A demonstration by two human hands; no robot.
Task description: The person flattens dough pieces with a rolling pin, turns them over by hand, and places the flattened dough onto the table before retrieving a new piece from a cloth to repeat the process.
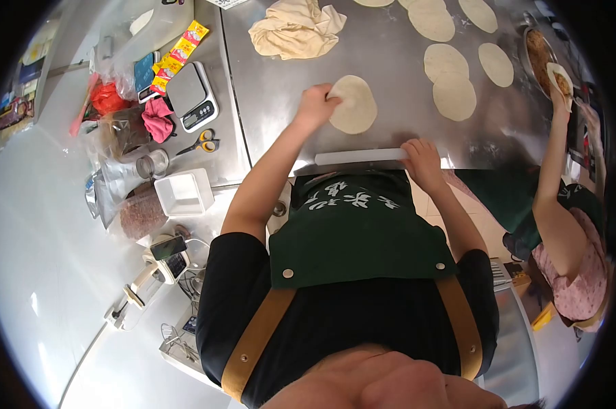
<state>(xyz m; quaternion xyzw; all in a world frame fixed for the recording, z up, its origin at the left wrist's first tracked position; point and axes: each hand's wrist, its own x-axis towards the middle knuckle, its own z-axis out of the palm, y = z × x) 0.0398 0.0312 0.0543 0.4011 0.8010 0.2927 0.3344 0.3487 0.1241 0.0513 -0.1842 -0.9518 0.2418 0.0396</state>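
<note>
My left hand (314, 108) pinches the left edge of a flat round dough sheet (357, 105) lying on the steel table (280, 95). Closed around the right end of a white rolling pin (359, 157) is my right hand (424, 163). The pin lies crosswise near the table's front edge, just below the dough sheet and apart from it. Farther back rests a crumpled, cream-coloured cloth-like mass (297, 28), perhaps dough or fabric. More rolled dough rounds (454, 100) lie to the right, some overlapping.
On the right, a co-worker's hand (560, 102) holds a filled wrapper (561, 82) beside a metal bowl of brown filling (538, 58). At left are a digital scale (192, 95), scissors (202, 142), yellow-red packets (180, 54), a pink cloth (158, 119) and a white container (184, 193).
</note>
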